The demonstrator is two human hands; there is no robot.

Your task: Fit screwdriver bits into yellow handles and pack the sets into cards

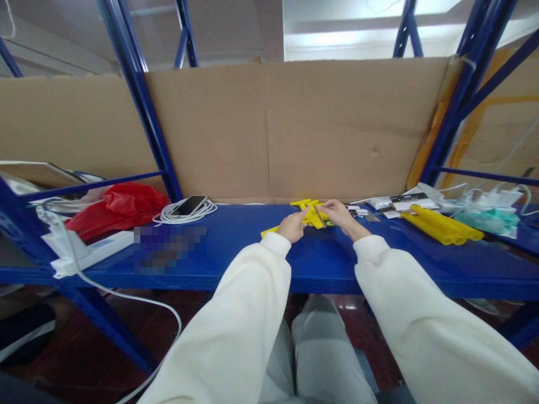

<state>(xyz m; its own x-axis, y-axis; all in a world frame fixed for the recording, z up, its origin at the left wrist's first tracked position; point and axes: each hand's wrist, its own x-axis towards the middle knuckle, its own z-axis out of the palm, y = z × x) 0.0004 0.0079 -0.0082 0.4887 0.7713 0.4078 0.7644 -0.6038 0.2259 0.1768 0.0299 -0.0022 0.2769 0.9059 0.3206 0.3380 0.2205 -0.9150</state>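
Head view: nearest are the grey trousers of the seated person and the cream sleeves, which reach over the front of the blue shelf. The left hand is partly curled, its forefinger stretched onto the yellow piece; whether the other fingers grip anything, I cannot tell. The right hand has its fingertips drawn nearly together at the far right edge of that piece; whether they pinch it is too small to tell. The piece lies on the shelf between the hands, a thin greyish strip slanting across it. A yellow end shows by the left wrist, perhaps separate.

The yellow piece looks thin and light, probably smooth enough to slide; its stiffness is hard to judge. The broad middle seems the best place to press, with a fingertip pinch at an edge; its narrow arms would likely bend first. Yellow rolls lie to the right; the cardboard stands behind.
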